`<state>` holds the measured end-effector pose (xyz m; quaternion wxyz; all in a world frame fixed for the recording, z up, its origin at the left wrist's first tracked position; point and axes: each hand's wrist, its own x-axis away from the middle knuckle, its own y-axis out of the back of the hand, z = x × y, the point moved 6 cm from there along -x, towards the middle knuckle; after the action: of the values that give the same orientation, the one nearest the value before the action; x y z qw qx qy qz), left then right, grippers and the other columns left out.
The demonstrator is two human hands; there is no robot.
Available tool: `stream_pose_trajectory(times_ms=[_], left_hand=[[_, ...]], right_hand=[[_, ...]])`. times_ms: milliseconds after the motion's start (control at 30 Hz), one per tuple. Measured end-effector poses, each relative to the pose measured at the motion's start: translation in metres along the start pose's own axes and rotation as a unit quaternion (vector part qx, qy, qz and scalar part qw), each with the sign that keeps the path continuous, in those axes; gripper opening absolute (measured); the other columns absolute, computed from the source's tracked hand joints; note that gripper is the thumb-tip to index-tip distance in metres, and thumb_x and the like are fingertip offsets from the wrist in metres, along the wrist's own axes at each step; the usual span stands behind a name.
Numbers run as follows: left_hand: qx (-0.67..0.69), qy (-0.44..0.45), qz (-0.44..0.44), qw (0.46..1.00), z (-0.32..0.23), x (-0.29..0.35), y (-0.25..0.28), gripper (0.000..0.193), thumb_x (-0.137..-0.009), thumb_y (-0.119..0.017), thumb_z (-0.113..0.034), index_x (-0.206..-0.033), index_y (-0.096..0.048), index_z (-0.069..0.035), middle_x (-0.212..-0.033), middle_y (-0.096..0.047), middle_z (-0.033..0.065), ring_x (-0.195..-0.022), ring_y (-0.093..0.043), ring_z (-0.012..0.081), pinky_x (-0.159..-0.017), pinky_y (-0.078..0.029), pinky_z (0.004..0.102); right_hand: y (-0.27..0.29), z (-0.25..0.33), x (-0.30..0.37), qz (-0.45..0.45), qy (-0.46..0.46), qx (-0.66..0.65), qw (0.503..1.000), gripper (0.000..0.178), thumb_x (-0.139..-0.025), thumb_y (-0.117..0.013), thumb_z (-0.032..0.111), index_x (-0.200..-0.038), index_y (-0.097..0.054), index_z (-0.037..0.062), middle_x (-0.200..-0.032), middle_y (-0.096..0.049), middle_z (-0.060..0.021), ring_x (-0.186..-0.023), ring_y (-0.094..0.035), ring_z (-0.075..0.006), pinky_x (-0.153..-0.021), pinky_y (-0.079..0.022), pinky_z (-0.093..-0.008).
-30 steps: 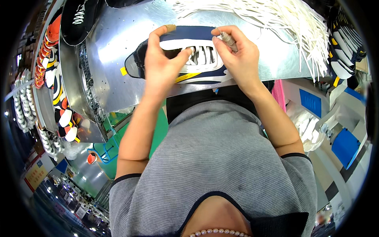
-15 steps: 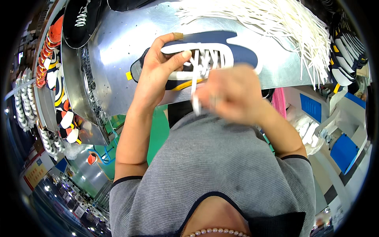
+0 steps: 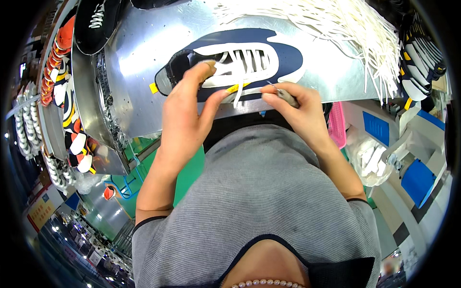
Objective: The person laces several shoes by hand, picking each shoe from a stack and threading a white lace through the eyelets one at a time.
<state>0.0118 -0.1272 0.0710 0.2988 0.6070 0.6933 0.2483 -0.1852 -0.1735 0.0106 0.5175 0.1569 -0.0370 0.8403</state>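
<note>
A navy and white shoe upper (image 3: 288, 57), not formed over a sole, lies flat on the metal table, its toe end to the right. A white lace (image 3: 241, 79) runs through its eyelets, with a loose end hanging over the near side. My left hand (image 3: 185, 110) is at the upper's opening, thumb and forefinger spread apart beside the lace. Just to the right of the hanging end, my right hand (image 3: 300, 103) grips a small awl-like tool (image 3: 287, 98) with a grey handle and thin metal tip. The tip's exact shape is too small to tell.
Loose white laces (image 3: 336, 24) lie heaped at the far right of the metal table (image 3: 139, 96). A black laced upper (image 3: 93, 29) sits at the far left. Stacked uppers (image 3: 418, 62) stand on the right, beside a pink basket (image 3: 337, 125). Orange and white pieces (image 3: 60, 57) line the left.
My right hand has moved from over the lacing to the near right, and the tool now shows in it. The lace end hangs free. My left hand has come nearer and its fingers have spread.
</note>
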Motion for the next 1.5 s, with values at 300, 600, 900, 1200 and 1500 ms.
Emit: stream_pose_trajectory(times_ms=[300, 600, 900, 1200, 1500], left_hand=[[-0.045, -0.022, 0.0, 0.999, 0.004, 0.002, -0.009, 0.022, -0.087, -0.07, -0.006, -0.107, -0.06, -0.002, -0.089, -0.068, 0.0177, -0.077, -0.067, 0.0371, -0.066, -0.051, 0.0421], [-0.069, 0.032, 0.005, 0.997, 0.005, -0.008, -0.017, 0.025, -0.086, -0.075, -0.016, -0.101, -0.061, -0.004, -0.088, -0.07, 0.0112, -0.077, -0.07, 0.0259, -0.067, -0.052, 0.0335], [-0.097, 0.066, -0.006, 0.993, 0.006, -0.01, -0.024, 0.028, -0.083, -0.079, -0.021, -0.097, -0.062, -0.005, -0.084, -0.071, 0.0109, -0.072, -0.07, 0.0266, -0.063, -0.052, 0.0339], [-0.134, -0.188, -0.018, 0.973, -0.008, 0.002, -0.031, 0.027, -0.079, -0.081, -0.013, -0.097, -0.063, -0.002, -0.079, -0.069, 0.0098, -0.067, -0.068, 0.0268, -0.06, -0.052, 0.0326], [-0.028, -0.146, -0.041, 0.988, -0.005, 0.003, -0.024, 0.047, -0.083, -0.074, 0.001, -0.122, -0.047, 0.001, -0.109, -0.07, 0.0151, -0.102, -0.07, 0.0305, -0.082, -0.054, 0.0353]], right_hand=[[-0.032, 0.007, -0.013, -0.009, 0.003, -0.095, 0.995, 0.016, -0.086, -0.076, 0.014, -0.088, -0.072, -0.0017, -0.072, -0.063, 0.0034, -0.066, -0.051, -0.0017, -0.057, -0.041, -0.021], [-0.038, 0.012, -0.032, -0.056, 0.139, -0.066, 0.986, 0.012, -0.087, -0.075, 0.013, -0.085, -0.071, 0.0009, -0.069, -0.066, 0.0014, -0.064, -0.054, -0.0021, -0.058, -0.044, -0.0215], [-0.021, 0.011, -0.001, 0.017, 0.079, 0.066, 0.995, 0.021, -0.098, -0.061, 0.02, -0.099, -0.052, 0.0013, -0.079, -0.067, -0.0156, -0.072, -0.066, -0.0324, -0.065, -0.049, -0.0409], [-0.037, 0.009, -0.027, -0.007, 0.106, 0.108, 0.988, 0.021, -0.096, -0.06, 0.02, -0.095, -0.052, 0.0007, -0.078, -0.067, -0.0186, -0.074, -0.066, -0.0379, -0.067, -0.05, -0.0436], [0.022, 0.045, -0.027, -0.007, 0.079, 0.157, 0.984, 0.018, -0.095, -0.064, 0.017, -0.102, -0.061, 0.0007, -0.067, -0.062, -0.0098, -0.063, -0.059, -0.0131, -0.06, -0.046, -0.0283]])
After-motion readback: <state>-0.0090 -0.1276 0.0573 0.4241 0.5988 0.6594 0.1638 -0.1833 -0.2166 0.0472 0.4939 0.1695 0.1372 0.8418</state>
